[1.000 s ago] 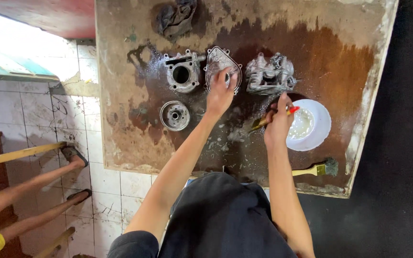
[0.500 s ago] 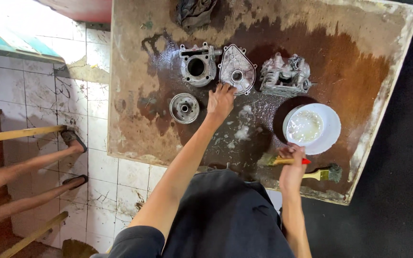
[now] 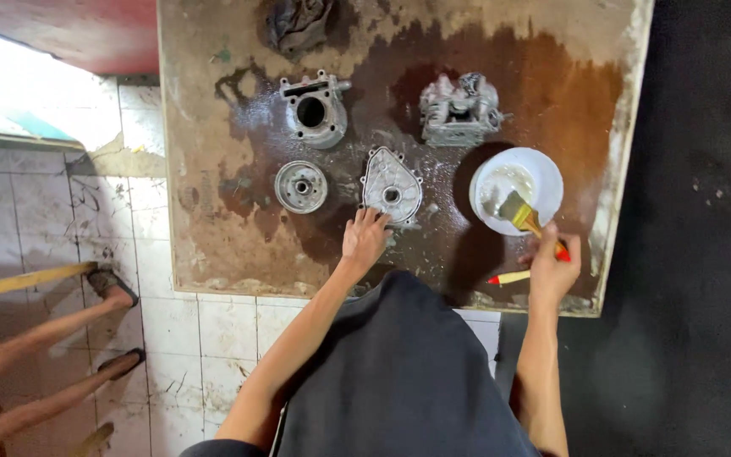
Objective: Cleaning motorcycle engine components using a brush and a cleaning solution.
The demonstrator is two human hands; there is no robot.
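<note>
Stained, oil-soaked wooden board (image 3: 239,245) is the work surface, lying on a white tiled floor with dark ground off at 3 o'clock. Left hand (image 3: 364,239) rests fingers spread on the lower edge of the triangular metal cover (image 3: 392,186), touching it rather than gripping it. A second ago that cover sat up in the row between the cylinder block (image 3: 313,110) and the finned cylinder head (image 3: 458,108); now it lies closer to the person, just at 3 o'clock of the round hub piece (image 3: 301,186), and the gap in the top row is bare wet wood. Right hand (image 3: 552,269) is closed around the red-tipped handle of a paintbrush (image 3: 522,217), bristles lying in the white bowl (image 3: 543,173) of cloudy liquid; half a second back that hand was down near the board's near edge, away from the bowl. A second brush (image 3: 509,277) lies flat on the board just at 9 o'clock of the right hand. Crumpled dark rag (image 3: 299,24) sits at 12 o'clock near the far edge. Someone else's legs and sandals (image 3: 112,286) show over at 8 o'clock on the tiles.
</note>
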